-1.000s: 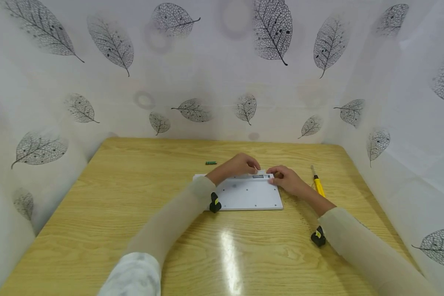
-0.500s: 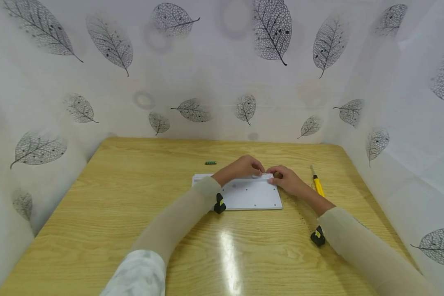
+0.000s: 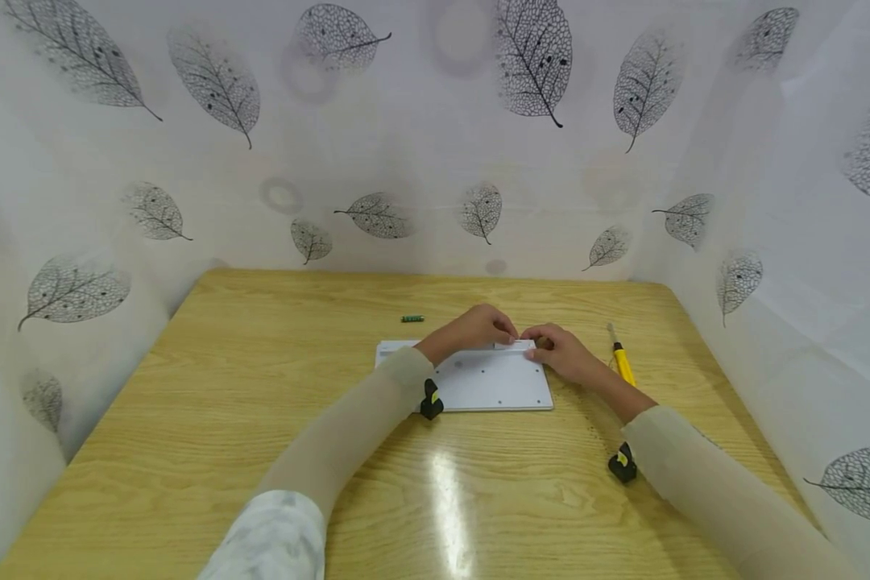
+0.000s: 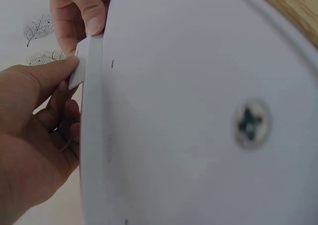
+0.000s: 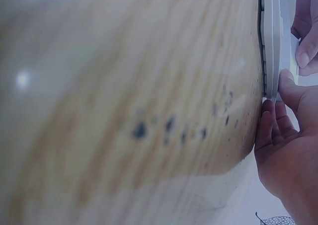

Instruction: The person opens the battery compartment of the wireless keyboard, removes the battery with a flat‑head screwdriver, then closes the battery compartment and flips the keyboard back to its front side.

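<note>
A white keyboard lies face down on the table, screws showing on its back and keys visible below it in the right wrist view. At the far edge, toward the right end, my left hand pinches a small white battery cover between thumb and fingers, over the battery slot. The cover sits slightly tilted against the raised edge strip. My right hand grips the keyboard's far right corner, thumb on top and fingers underneath. In the left wrist view both hands' fingertips are close together. The slot itself is hidden.
A green battery lies on the wooden table beyond the keyboard. To the right, a screwdriver with a yellow handle lies beside my right forearm. Dark specks mark the table near the keyboard's right side. Leaf-patterned curtain surrounds the table.
My left hand has moved slightly right and brought the cover down over the battery slot, which was visible a second ago. My right hand has stayed at the corner.
</note>
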